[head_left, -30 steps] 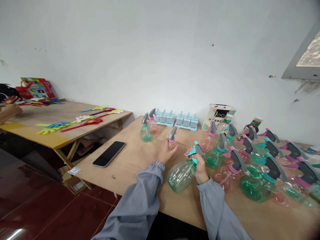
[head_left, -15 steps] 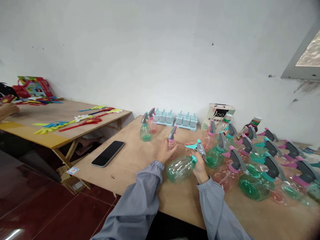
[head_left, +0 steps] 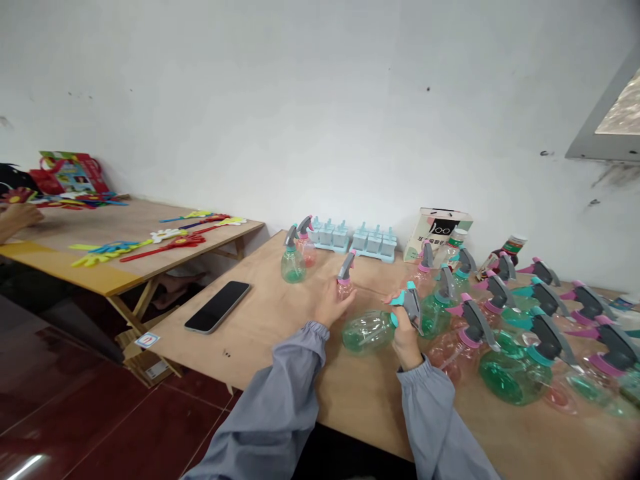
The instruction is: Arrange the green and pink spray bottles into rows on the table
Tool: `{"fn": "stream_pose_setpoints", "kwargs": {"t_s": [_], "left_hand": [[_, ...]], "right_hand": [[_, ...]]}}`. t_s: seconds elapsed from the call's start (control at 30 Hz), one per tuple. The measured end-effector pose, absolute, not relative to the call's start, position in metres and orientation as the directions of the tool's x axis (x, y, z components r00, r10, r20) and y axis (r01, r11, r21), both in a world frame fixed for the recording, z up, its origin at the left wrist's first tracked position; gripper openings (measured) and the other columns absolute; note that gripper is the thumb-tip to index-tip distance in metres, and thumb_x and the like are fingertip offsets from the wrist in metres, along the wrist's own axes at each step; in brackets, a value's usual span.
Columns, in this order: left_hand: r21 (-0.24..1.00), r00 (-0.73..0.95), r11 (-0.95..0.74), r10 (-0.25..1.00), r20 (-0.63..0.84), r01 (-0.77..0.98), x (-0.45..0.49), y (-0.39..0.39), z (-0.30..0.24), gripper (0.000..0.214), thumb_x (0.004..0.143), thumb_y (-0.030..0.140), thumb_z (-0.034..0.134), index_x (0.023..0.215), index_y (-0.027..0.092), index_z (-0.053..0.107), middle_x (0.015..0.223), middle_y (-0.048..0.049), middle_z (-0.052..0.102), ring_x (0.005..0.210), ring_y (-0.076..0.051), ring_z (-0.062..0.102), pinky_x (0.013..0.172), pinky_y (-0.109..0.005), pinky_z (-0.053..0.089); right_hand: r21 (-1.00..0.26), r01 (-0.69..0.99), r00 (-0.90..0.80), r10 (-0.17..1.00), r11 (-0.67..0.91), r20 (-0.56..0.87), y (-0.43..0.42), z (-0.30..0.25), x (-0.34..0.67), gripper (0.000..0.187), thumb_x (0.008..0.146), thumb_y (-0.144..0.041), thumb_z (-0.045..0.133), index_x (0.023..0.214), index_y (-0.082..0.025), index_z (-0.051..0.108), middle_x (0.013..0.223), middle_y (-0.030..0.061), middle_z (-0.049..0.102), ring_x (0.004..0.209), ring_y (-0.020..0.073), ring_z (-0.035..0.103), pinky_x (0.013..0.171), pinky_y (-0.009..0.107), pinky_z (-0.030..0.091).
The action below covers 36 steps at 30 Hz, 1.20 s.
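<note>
My left hand is closed around a pink spray bottle, which stands upright with its grey head above my fingers; its lower body is hidden. In my right hand is a green spray bottle, gripped at the neck and tilted on its side. Its clear round body points left, toward my left wrist, and its grey and teal trigger head rises above my fingers. Behind my left hand, another green spray bottle and another pink spray bottle stand side by side.
Several green and pink spray bottles crowd the table's right side. A phone lies at the left. Light-blue ice-pop moulds and a box line the wall. Hand clappers lie on another table, near another person's hand.
My right hand has turned the green spray bottle, so its body lies more level and its trigger head has shifted right. My left hand keeps its hold on the pink one.
</note>
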State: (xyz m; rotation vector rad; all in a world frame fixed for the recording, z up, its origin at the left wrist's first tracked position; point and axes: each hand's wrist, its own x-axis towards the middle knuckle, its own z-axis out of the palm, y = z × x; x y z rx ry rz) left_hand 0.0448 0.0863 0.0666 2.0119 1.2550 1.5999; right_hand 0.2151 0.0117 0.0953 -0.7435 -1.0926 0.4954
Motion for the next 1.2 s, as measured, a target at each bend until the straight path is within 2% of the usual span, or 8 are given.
{"fn": "stream_pose_setpoints", "kwargs": {"t_s": [0.1, 0.2, 0.4, 0.53, 0.73, 0.83, 0.97, 1.2], "left_hand": [[0.685, 0.007, -0.571, 0.77, 0.638, 0.452, 0.045, 0.086, 0.068, 0.032, 0.084, 0.036, 0.07, 0.106, 0.02, 0.055, 0.104, -0.0075, 0.065, 0.104, -0.025, 0.064, 0.092, -0.04, 0.05], [0.688, 0.007, -0.571, 0.772, 0.636, 0.449, 0.045, 0.086, 0.069, 0.031, 0.083, 0.037, 0.07, 0.105, 0.02, 0.055, 0.103, -0.0072, 0.065, 0.103, -0.025, 0.064, 0.092, -0.039, 0.049], [0.68, 0.01, -0.582, 0.763, 0.647, 0.446, 0.045, 0.086, 0.068, 0.03, 0.083, 0.038, 0.07, 0.103, 0.02, 0.055, 0.1, -0.0066, 0.064, 0.101, -0.024, 0.064, 0.091, -0.039, 0.05], [0.685, -0.005, -0.562, 0.772, 0.636, 0.464, 0.045, 0.086, 0.067, 0.033, 0.082, 0.04, 0.07, 0.104, 0.02, 0.054, 0.102, -0.0082, 0.064, 0.102, -0.026, 0.064, 0.091, -0.041, 0.05], [0.686, -0.008, -0.564, 0.77, 0.638, 0.46, 0.046, 0.086, 0.067, 0.034, 0.082, 0.04, 0.07, 0.106, 0.021, 0.054, 0.102, -0.0076, 0.064, 0.103, -0.025, 0.064, 0.092, -0.042, 0.051], [0.704, -0.014, -0.551, 0.783, 0.622, 0.448, 0.046, 0.085, 0.068, 0.034, 0.083, 0.042, 0.069, 0.104, 0.02, 0.055, 0.102, -0.0074, 0.064, 0.102, -0.025, 0.065, 0.091, -0.041, 0.051], [0.711, -0.019, -0.545, 0.788, 0.615, 0.444, 0.047, 0.084, 0.068, 0.033, 0.082, 0.041, 0.07, 0.104, 0.021, 0.055, 0.102, -0.0066, 0.064, 0.101, -0.025, 0.065, 0.091, -0.041, 0.051], [0.704, -0.036, -0.535, 0.784, 0.62, 0.468, 0.047, 0.084, 0.068, 0.035, 0.081, 0.038, 0.071, 0.107, 0.02, 0.055, 0.103, -0.0073, 0.065, 0.104, -0.026, 0.064, 0.093, -0.043, 0.051]], "right_hand": [[-0.71, 0.15, 0.372, 0.627, 0.688, 0.685, 0.008, 0.096, 0.22, 0.01, 0.081, -0.026, 0.053, 0.078, -0.024, 0.063, 0.082, -0.0011, 0.066, 0.081, 0.0161, 0.064, 0.088, 0.034, 0.052], [-0.686, 0.275, 0.357, 0.59, 0.674, 0.724, 0.006, 0.098, 0.221, 0.026, 0.081, -0.023, 0.056, 0.104, -0.024, 0.068, 0.103, 0.0038, 0.071, 0.097, 0.019, 0.067, 0.095, 0.037, 0.051], [-0.661, 0.445, 0.349, 0.563, 0.604, 0.749, 0.016, 0.09, 0.215, 0.058, 0.084, -0.031, 0.063, 0.138, -0.02, 0.047, 0.13, 0.0162, 0.065, 0.1, 0.0214, 0.069, 0.087, 0.038, 0.057], [-0.578, 0.528, 0.366, 0.447, 0.622, 0.816, 0.028, 0.078, 0.207, 0.069, 0.08, -0.032, 0.069, 0.14, -0.018, 0.039, 0.134, 0.0182, 0.059, 0.119, 0.024, 0.063, 0.098, 0.041, 0.054], [-0.471, 0.616, 0.352, 0.315, 0.632, 0.882, 0.037, 0.044, 0.212, 0.068, 0.082, -0.039, 0.073, 0.138, -0.018, 0.04, 0.129, 0.0186, 0.058, 0.12, 0.0284, 0.061, 0.103, 0.05, 0.051], [-0.466, 0.696, 0.278, 0.393, 0.546, 0.877, 0.041, 0.028, 0.219, 0.072, 0.084, -0.051, 0.071, 0.14, -0.017, 0.041, 0.132, 0.0206, 0.056, 0.127, 0.0325, 0.056, 0.108, 0.056, 0.046], [-0.513, 0.745, 0.263, 0.518, 0.427, 0.814, 0.054, 0.02, 0.223, 0.073, 0.093, -0.062, 0.053, 0.148, -0.016, 0.036, 0.143, 0.0251, 0.047, 0.138, 0.0351, 0.045, 0.111, 0.059, 0.04], [-0.527, 0.807, 0.341, 0.519, 0.265, 0.784, 0.106, 0.028, 0.228, 0.093, 0.089, -0.08, 0.037, 0.149, -0.008, 0.037, 0.137, 0.03, 0.048, 0.131, 0.0411, 0.047, 0.104, 0.061, 0.042]]}}
